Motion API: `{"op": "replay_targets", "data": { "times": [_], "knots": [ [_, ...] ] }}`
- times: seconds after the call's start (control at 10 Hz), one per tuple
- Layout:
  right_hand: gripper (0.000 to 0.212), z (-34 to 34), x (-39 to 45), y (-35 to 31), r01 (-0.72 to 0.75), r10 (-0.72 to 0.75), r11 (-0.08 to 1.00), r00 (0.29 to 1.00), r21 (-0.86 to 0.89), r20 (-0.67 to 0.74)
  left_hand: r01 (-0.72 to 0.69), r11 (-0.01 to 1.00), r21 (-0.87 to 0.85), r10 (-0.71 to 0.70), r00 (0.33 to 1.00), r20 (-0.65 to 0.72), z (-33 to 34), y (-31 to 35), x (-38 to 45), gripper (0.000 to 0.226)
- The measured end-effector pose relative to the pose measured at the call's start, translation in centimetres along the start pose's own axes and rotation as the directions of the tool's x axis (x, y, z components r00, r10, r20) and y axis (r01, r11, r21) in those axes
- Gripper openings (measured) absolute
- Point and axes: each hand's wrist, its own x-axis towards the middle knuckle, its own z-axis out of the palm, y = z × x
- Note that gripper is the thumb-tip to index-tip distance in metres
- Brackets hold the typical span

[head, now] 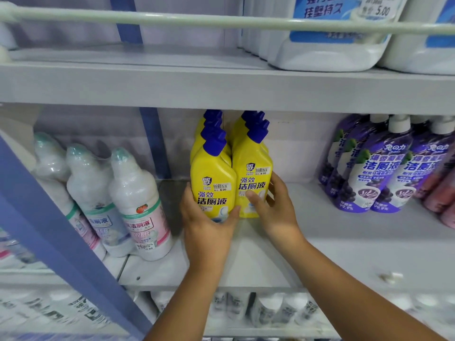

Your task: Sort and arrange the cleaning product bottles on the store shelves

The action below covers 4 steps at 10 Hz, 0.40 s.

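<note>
On middle shelf (344,244), centre: two rows of yellow bottles (253,178), blue caps, upright, touching. Left hand (206,225) grips front-left yellow bottle (211,190) at base. Right hand (273,207) curls round front-right one. White bottles (138,203) left; purple bottles (376,168) right, well apart.

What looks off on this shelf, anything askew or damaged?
Nothing spilled or damaged. The shrink-wrapped white bottles on the left appear to lean, possibly wide-angle distortion. The yellow bottles stand upright in two files, each hand on a front one, left hand, right hand.
</note>
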Motion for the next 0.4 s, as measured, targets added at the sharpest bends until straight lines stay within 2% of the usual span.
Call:
{"op": "replay_targets", "data": {
  "times": [0.1,0.3,0.4],
  "knots": [
    [0.048,0.0,0.5,0.5,-0.048,0.045,0.999,0.995,-0.027,-0.085,0.014,1.000,-0.026,-0.014,1.000,0.002,-0.3,-0.4,-0.1,0.112],
    [0.037,0.0,0.1,-0.5,-0.094,0.083,0.989,0.992,-0.118,-0.096,0.046,0.999,-0.026,-0.046,0.999,0.020,-0.7,-0.3,-0.2,0.111],
    [0.039,-0.4,-1.0,-1.6,-0.086,0.070,0.992,0.984,-0.093,-0.162,0.072,0.997,-0.022,-0.072,0.997,0.033,-1.4,-0.3,0.0,0.113]
  ]
}}
